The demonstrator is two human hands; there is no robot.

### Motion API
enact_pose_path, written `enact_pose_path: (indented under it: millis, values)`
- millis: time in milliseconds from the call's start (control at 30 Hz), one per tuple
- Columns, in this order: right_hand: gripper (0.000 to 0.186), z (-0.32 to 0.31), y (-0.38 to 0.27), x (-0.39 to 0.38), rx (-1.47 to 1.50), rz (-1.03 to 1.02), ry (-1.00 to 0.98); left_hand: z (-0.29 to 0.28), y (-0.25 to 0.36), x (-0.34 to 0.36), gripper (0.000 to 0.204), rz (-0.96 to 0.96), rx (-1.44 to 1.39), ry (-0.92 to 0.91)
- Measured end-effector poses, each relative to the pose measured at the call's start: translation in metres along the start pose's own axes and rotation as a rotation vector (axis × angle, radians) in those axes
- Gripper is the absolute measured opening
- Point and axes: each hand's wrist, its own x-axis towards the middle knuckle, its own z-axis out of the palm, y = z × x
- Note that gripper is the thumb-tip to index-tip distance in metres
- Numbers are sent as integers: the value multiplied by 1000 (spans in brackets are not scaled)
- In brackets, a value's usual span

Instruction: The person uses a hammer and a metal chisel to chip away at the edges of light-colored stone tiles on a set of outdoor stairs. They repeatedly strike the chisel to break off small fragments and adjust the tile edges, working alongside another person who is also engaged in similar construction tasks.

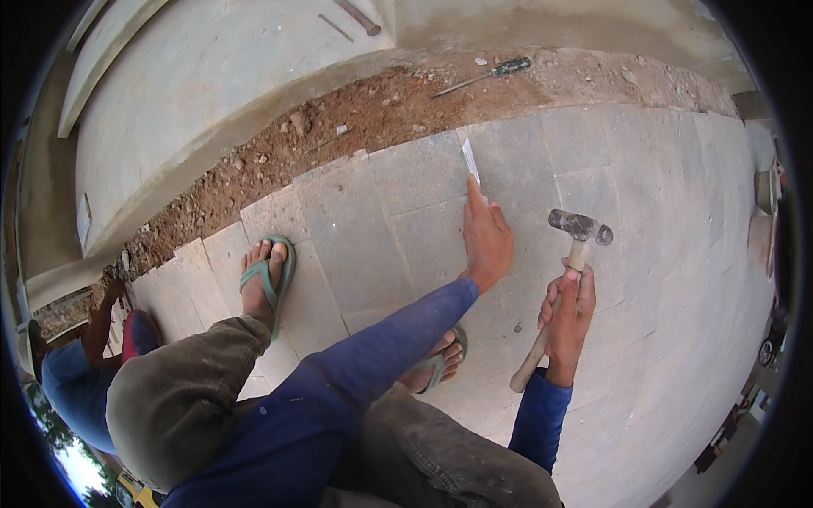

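In my right hand (pixel 569 317) is a hammer (pixel 578 226); the fingers wrap its wooden handle, and the worn, dusty metal head points away from me. My left hand (pixel 489 245) reaches lower over the grey paving slabs (pixel 356 229). Under its stretched index finger a thin, pale, pointed blade-like strip (pixel 471 159) sticks out toward the slabs' far edge. The rest of the strip is hidden by the hand, so I cannot tell its exact kind.
A strip of loose reddish soil (pixel 373 97) runs past the slabs, with a screwdriver (pixel 487 76) lying on it. Metal rods (pixel 356 17) lie on the concrete step (pixel 237 76) beyond. Another person in blue (pixel 76 389) crouches at the left. My sandalled foot (pixel 264 284) is on the slabs.
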Motion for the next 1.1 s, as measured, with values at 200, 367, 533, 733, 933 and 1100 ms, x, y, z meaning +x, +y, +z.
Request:
enact_pose_path:
  millis: [200, 367, 533, 733, 933, 1100]
  values:
    - [43, 13, -14, 40, -456, -395, -87, 7, 8, 2, 60, -61, -64, 9]
    - [41, 57, -39, 81, -544, -637, -257, 2, 6, 3, 61, -41, -121, -34]
    - [39, 76, -47, 94, -694, -536, -305, 3, 6, 7, 64, -144, -141, -121]
    - [39, 85, -54, 85, -548, -615, -241, 4, 6, 9, 66, -210, -168, -98]
    - [41, 85, -59, 87, -710, -588, -253, 2, 9, 8, 66, -215, -134, -124]
    - [40, 86, -50, 84, -719, -597, -238, 1, 6, 9, 66, -209, -155, -135]
